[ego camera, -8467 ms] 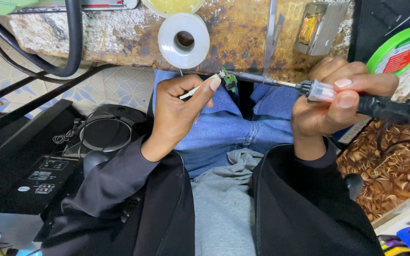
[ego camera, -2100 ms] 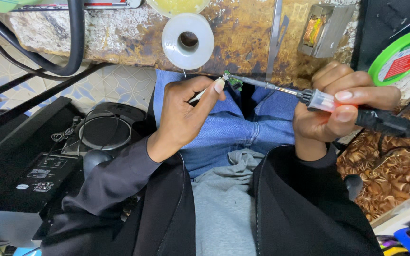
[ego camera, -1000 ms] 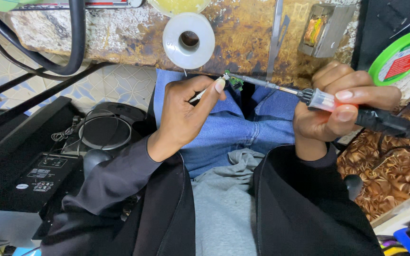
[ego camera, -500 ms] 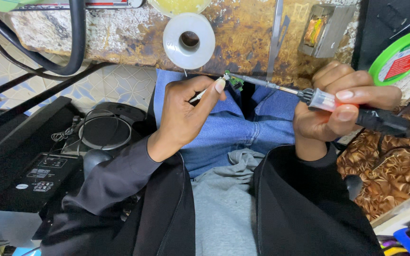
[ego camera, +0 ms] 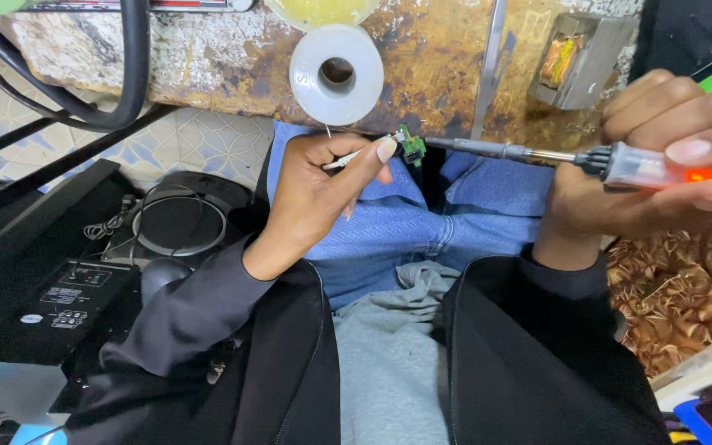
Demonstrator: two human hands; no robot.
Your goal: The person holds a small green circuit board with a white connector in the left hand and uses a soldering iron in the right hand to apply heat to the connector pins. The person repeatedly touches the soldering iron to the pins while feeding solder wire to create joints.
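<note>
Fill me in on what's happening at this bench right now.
A seated person is soldering. The left hand pinches a small green circuit board just below the edge of the worn workbench. The right hand grips a soldering iron, its tip at the board. A white solder spool sits on the bench above.

A black machine (ego camera: 51, 280) at lower left bears small white labels (ego camera: 63, 295) on its top panel; their print is too small to read.
</note>
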